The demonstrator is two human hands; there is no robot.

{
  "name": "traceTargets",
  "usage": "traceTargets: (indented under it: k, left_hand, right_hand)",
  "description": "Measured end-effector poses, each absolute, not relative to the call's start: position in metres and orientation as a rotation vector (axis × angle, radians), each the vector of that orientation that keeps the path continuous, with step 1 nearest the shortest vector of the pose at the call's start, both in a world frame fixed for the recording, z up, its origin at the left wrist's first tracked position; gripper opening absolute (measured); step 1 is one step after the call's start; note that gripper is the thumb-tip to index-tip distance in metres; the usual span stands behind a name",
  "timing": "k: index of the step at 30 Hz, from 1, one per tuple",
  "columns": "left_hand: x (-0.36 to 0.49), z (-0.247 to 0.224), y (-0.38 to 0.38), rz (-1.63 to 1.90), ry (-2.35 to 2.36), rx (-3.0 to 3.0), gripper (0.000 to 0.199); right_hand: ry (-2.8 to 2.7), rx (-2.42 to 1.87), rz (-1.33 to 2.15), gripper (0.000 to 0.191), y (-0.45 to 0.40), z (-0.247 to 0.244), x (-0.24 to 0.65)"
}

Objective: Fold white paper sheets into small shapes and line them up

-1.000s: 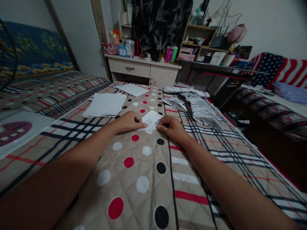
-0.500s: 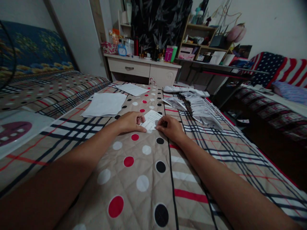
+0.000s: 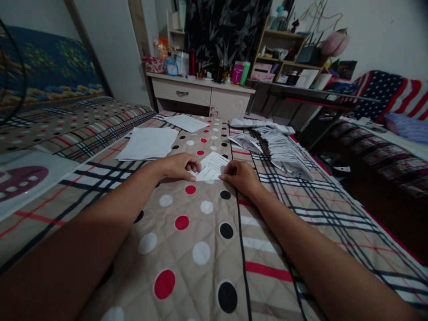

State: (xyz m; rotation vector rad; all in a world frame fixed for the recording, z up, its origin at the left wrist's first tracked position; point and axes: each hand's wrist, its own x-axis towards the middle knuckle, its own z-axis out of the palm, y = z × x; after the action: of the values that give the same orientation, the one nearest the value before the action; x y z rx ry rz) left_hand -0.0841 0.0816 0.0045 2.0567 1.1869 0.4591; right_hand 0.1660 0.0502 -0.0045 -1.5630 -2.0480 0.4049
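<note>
A small white printed paper [image 3: 211, 166] with folded edges lies on the patterned bedspread [image 3: 187, 267] between my hands. Its left corner is pinched by my left hand [image 3: 182, 166], thumb and fingers together. My right hand [image 3: 241, 176] grips the right corner with curled fingers. Beyond my left hand lie a stack of white sheets [image 3: 149, 143] and another white sheet [image 3: 187, 123]. Past my right hand stands a long row of folded papers [image 3: 289, 154], with a loose folded piece [image 3: 246, 142] beside it.
A plastic bag with a purple print [image 3: 23, 180] lies at the left edge. Behind the bed stand a white dresser [image 3: 180, 93] carrying bottles and a blue clock [image 3: 172, 67], and a wooden shelf [image 3: 284, 34]. At the right is a flag-patterned cover [image 3: 384, 91].
My left hand has shifted slightly left, and more of the printed paper shows flat between my hands. The whole view has tilted a little.
</note>
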Motion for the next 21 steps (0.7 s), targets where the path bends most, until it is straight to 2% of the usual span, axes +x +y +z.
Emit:
traceTargets:
  k: [6,12,16,21]
  left_hand:
    - [-0.089,0.01,0.082,0.352,1.099,2.118,0.035]
    - [-0.089,0.022,0.074,0.167,1.191,2.059,0.052]
    - [-0.091,0.022,0.072,0.274,1.19,1.886,0.053]
    - [-0.097,0.018,0.073,0.427,1.218,1.698,0.043]
  right_hand:
    - [-2.038,-1.569,0.423,0.019,0.05,-0.005,0.165]
    - [-2.042,-1.596,0.45,0.018,0.05,-0.005,0.166]
    - [-2.039,-1.605,0.469,0.017,0.05,-0.004,0.165]
    - [-2.038,-1.614,0.468,0.018,0.05,-0.004,0.166]
